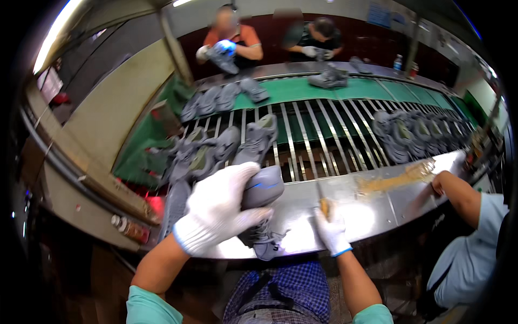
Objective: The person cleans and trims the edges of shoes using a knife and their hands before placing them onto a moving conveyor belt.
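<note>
My left hand (pixel 218 208), in a white knit glove, is closed around the heel end of a grey lace-up shoe (pixel 263 191). The shoe tilts with its heel raised and its laced toe end pointing down toward the steel table's near edge. A bright blue line crosses the heel. Just to the right, my right hand (pixel 332 229), gloved in the same way, grips a thin tool (pixel 324 207) with a yellowish handle. Its dark, narrow upper part points away from me; blur hides what kind of tool it is.
The steel tabletop (pixel 302 232) borders a rack of metal bars (pixel 310 135). Grey shoes (pixel 202 154) crowd its left, and another row (pixel 418 132) fills the right. Beyond runs a green belt (pixel 291 89) with more shoes. Two people work opposite; a co-worker's arm (pixel 458 189) rests at right.
</note>
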A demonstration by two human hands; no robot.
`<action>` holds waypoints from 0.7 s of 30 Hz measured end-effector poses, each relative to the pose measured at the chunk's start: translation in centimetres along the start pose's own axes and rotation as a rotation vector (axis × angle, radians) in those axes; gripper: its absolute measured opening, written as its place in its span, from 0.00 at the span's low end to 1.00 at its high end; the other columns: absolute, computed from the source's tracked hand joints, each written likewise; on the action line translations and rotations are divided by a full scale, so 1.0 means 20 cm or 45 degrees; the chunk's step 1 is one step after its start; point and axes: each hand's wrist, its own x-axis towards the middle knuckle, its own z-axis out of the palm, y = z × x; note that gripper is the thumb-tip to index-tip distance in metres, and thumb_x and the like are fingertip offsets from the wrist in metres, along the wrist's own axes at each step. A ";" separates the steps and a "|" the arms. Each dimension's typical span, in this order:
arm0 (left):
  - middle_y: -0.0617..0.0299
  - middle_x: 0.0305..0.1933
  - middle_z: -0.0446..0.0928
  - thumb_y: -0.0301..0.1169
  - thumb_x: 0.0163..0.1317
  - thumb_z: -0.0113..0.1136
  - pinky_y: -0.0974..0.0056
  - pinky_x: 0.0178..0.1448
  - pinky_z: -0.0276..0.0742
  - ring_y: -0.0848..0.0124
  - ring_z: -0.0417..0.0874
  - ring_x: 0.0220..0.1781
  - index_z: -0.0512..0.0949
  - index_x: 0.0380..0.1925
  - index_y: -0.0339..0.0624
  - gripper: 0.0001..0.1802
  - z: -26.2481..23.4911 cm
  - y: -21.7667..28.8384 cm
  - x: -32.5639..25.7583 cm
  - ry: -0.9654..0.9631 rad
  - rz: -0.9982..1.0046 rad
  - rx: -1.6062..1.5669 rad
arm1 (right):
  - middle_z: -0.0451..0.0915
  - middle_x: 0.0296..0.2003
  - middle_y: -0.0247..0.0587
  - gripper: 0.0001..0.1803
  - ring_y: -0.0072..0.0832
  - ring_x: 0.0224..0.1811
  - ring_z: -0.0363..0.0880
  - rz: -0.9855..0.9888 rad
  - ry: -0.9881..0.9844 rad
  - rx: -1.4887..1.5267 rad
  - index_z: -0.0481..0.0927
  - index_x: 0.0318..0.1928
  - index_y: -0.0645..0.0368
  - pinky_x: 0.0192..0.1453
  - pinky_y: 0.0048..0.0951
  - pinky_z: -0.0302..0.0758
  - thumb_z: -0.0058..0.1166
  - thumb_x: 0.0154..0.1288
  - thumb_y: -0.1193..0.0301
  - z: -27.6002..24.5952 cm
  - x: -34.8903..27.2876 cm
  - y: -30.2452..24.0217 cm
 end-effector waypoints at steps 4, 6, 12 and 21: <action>0.46 0.54 0.85 0.35 0.38 0.93 0.55 0.58 0.88 0.51 0.92 0.52 0.76 0.64 0.34 0.51 -0.25 -0.15 -0.52 0.014 -0.171 0.051 | 0.86 0.42 0.41 0.22 0.33 0.38 0.86 0.549 -0.327 0.597 0.76 0.69 0.59 0.48 0.35 0.87 0.57 0.83 0.63 0.06 0.03 -0.15; 0.44 0.62 0.82 0.40 0.46 0.89 0.49 0.65 0.84 0.45 0.87 0.60 0.73 0.69 0.38 0.51 -0.12 -0.25 -0.78 -0.221 -0.509 0.096 | 0.86 0.44 0.43 0.22 0.34 0.43 0.86 0.429 -0.332 0.632 0.76 0.70 0.59 0.53 0.36 0.86 0.57 0.83 0.63 0.21 -0.03 -0.17; 0.45 0.68 0.77 0.50 0.51 0.84 0.47 0.71 0.80 0.43 0.82 0.67 0.67 0.75 0.42 0.55 0.11 -0.40 -0.88 -0.366 -0.801 0.044 | 0.86 0.53 0.51 0.27 0.38 0.55 0.85 0.080 -0.443 -0.047 0.77 0.66 0.65 0.65 0.39 0.80 0.62 0.78 0.59 0.24 -0.12 -0.43; 0.40 0.63 0.84 0.58 0.51 0.80 0.46 0.63 0.86 0.41 0.88 0.59 0.72 0.72 0.40 0.54 0.15 -0.52 -0.34 -1.100 -0.463 -0.061 | 0.87 0.32 0.58 0.21 0.53 0.33 0.90 -0.299 -0.800 -0.581 0.80 0.51 0.60 0.42 0.52 0.85 0.55 0.82 0.52 0.32 -0.26 -0.94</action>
